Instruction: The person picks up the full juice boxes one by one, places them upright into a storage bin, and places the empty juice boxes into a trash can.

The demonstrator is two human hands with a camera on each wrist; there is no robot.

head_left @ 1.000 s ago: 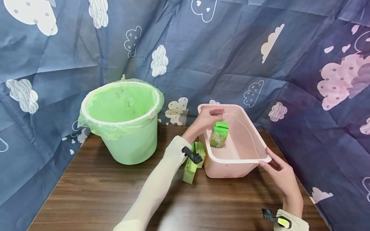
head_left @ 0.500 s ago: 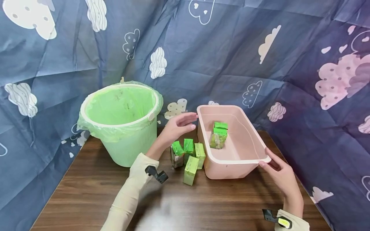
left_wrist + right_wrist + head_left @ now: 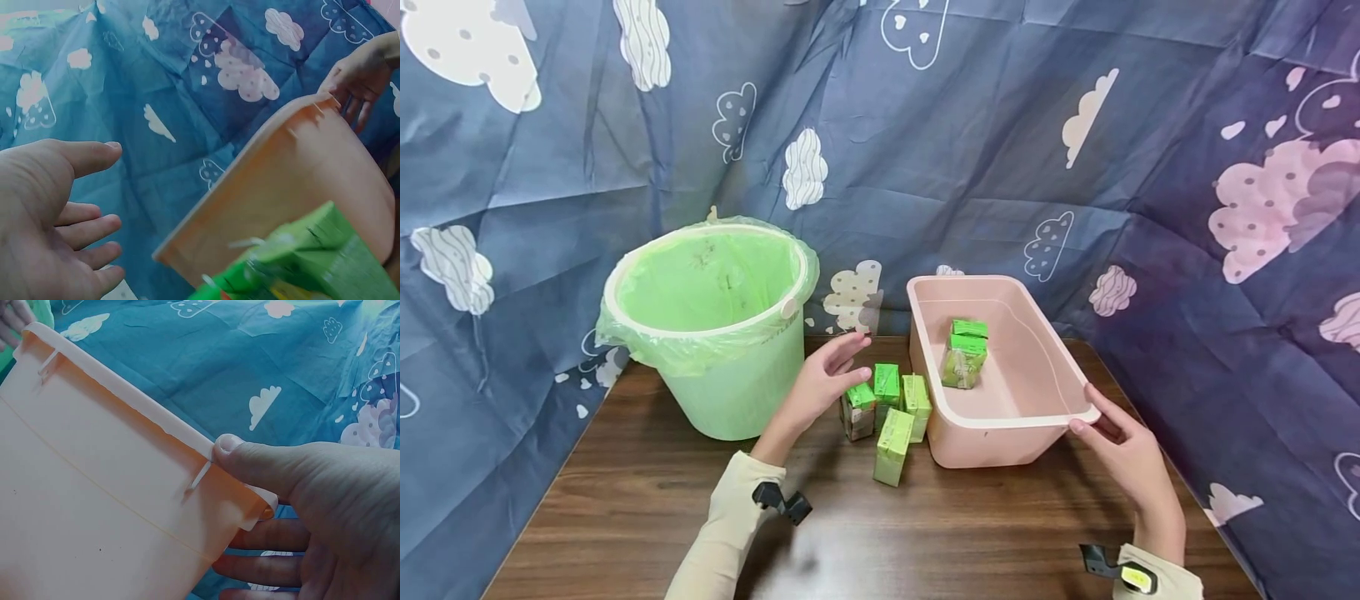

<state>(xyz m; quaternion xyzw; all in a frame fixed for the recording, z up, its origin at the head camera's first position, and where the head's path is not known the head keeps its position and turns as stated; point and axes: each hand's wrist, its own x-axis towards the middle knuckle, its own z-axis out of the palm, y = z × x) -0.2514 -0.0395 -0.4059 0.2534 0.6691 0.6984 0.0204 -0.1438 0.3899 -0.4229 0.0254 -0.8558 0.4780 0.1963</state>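
Observation:
In the head view, my left hand [image 3: 820,383] hovers with loosely bent fingers just left of a group of small green drink cartons. It holds nothing; whether the fingertips touch the nearest carton [image 3: 859,417] I cannot tell. Beside that one stand a bright green carton [image 3: 887,385], a light green carton [image 3: 917,408] and another light green carton [image 3: 892,447] in front. My right hand [image 3: 1123,458] grips the near right corner of a pink plastic bin [image 3: 992,442], thumb on the rim, as the right wrist view also shows. Two green cartons [image 3: 964,362] stand inside the bin.
At the left stands a round green bucket [image 3: 745,392] with a white rim and a thin plastic liner folded over it. A cloud-patterned blue cloth [image 3: 925,167] hangs behind the wooden table [image 3: 647,517].
My left hand has drawn back from over the pink bin, leftward and down beside the cartons outside it, bringing them into sight. My right hand keeps its grip on the bin's corner.

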